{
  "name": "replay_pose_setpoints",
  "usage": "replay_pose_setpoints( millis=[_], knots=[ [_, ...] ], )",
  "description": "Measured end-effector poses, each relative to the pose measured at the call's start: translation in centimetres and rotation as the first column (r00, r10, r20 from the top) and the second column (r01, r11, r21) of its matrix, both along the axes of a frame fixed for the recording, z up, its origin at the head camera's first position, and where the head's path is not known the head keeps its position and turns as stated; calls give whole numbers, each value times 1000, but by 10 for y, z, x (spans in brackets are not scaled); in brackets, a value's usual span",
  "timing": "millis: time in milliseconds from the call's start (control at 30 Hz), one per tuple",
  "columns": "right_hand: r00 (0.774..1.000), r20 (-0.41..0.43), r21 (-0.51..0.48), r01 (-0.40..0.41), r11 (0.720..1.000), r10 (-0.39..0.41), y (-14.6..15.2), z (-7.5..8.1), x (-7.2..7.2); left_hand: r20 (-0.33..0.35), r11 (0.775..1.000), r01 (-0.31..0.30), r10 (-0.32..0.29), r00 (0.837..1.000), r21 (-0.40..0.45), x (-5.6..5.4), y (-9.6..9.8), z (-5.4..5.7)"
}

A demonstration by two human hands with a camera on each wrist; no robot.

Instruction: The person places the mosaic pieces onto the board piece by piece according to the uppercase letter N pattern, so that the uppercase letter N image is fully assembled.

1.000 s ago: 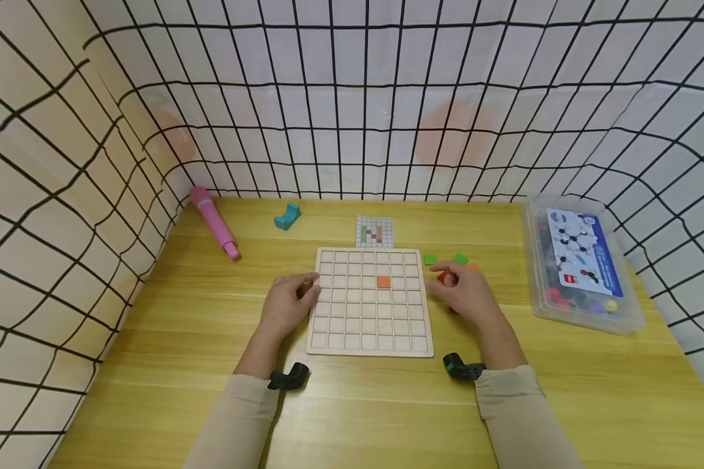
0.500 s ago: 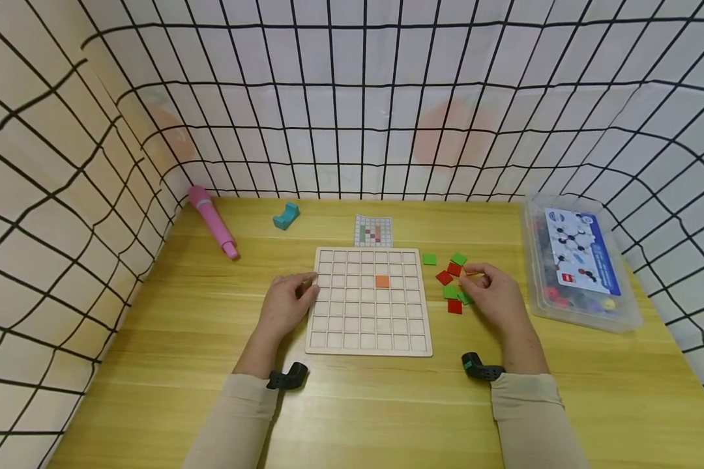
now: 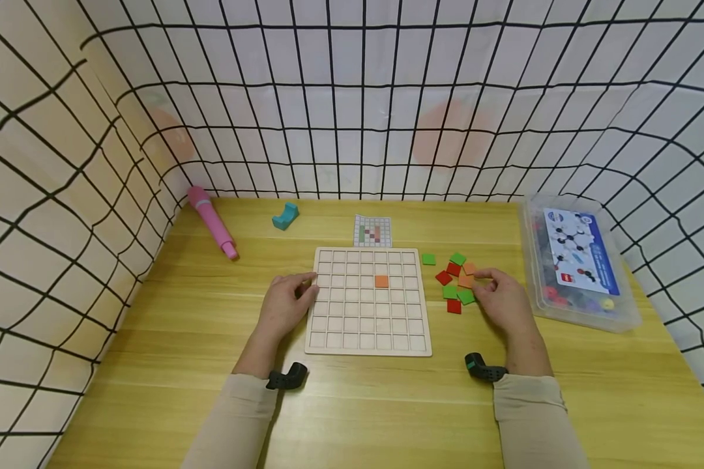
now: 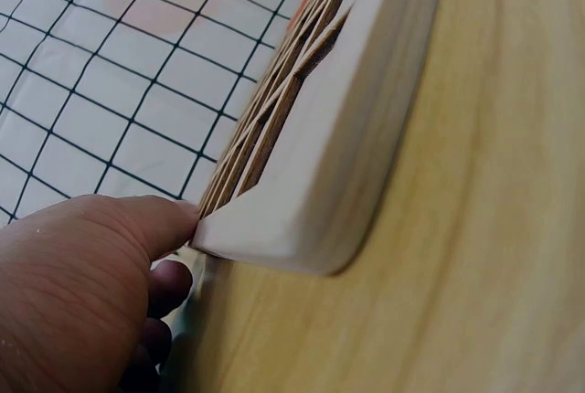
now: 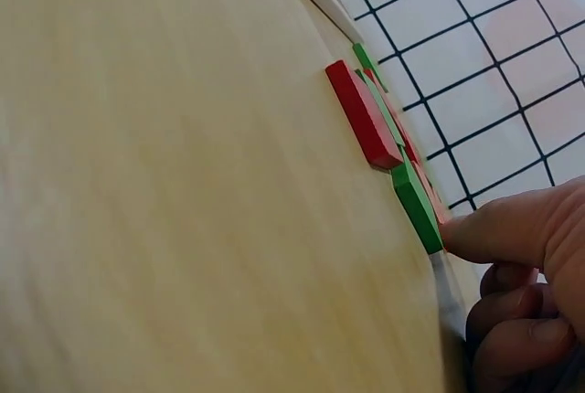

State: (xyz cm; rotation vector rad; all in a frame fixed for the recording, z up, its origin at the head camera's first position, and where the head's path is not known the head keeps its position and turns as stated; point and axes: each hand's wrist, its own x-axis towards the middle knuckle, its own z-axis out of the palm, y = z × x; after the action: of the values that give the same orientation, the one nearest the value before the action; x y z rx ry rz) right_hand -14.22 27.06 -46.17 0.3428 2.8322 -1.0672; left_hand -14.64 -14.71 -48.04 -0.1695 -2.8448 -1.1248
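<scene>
A pale wooden grid board (image 3: 367, 326) lies flat on the table, with one orange tile (image 3: 381, 281) in one of its cells. My left hand (image 3: 286, 301) holds the board's left edge between thumb and index finger; in the left wrist view the thumb (image 4: 169, 226) touches the rim. Right of the board lies a loose group of red tiles (image 3: 454, 306), green tiles (image 3: 429, 259) and orange tiles (image 3: 465, 280). My right hand (image 3: 501, 301) has its thumb and index fingertips at the right edge of the lower loose orange tile; whether they pinch it is unclear.
A small printed pattern card (image 3: 372, 231) lies behind the board. Farther left are a teal curved block (image 3: 285, 216) and a pink microphone-shaped object (image 3: 212, 221). A lidded clear plastic box (image 3: 583, 260) stands at the right. Black mesh (image 3: 364, 85) encloses the back and sides.
My right hand has moved from beside the board rightward to the far side of the tile group, uncovering the red, green and orange tiles. The left hand stays on the board's edge.
</scene>
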Motion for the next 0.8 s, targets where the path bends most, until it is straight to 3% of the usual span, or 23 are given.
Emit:
replay_pose_setpoints(
  millis=[300, 800],
  knots=[
    [997, 64, -5, -34, 999, 34, 1, 2, -1, -7, 1000, 2, -2, 1000, 13, 0, -1, -1],
    [995, 67, 31, -73, 997, 71, -1, 2, -1, -2, 1000, 2, -2, 1000, 8, 0, -1, -1]
  ],
)
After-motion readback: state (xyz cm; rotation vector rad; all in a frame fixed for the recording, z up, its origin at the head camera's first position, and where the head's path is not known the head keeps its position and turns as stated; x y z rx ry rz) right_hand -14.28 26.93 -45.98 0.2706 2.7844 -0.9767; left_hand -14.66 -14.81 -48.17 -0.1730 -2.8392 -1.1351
